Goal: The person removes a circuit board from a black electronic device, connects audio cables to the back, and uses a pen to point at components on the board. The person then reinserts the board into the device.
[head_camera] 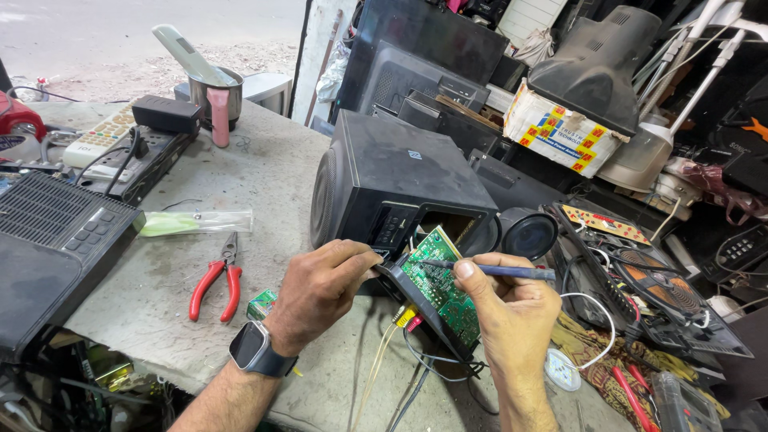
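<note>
The left hand [320,288] grips the black panel carrying the green circuit board [442,286], pulled out from the black speaker box [400,176] on the bench, while the right hand [512,308] pinches a blue-handled tool [500,271], tip on the board, so this looks like probing, needing steadiness.

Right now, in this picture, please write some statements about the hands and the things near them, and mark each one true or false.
1. The right hand holds a thin blue tool against the green circuit board. True.
2. The left hand wears a watch. True.
3. The red-handled pliers are in the left hand. False: they lie on the table.
4. The black speaker box lies on the floor. False: it stands on the table.
</note>
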